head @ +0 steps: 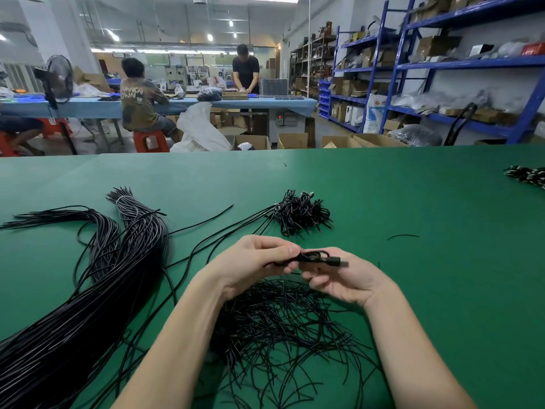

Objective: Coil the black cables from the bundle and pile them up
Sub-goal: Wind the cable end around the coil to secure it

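Across the green table (413,219) a thick bundle (88,290) of long black cables sprawls from seven o'clock up toward ten o'clock, bound near its far end. At six o'clock, under the wrists, lies a loose tangle of short wires (283,326). At twelve o'clock, well apart from the hands, sits the pile of coiled cables (300,212). At centre, above the table, the left hand (253,261) and right hand (345,278) meet: the fingers (290,250) of both curl round one small coiled cable (314,257), its plug pointing to three o'clock.
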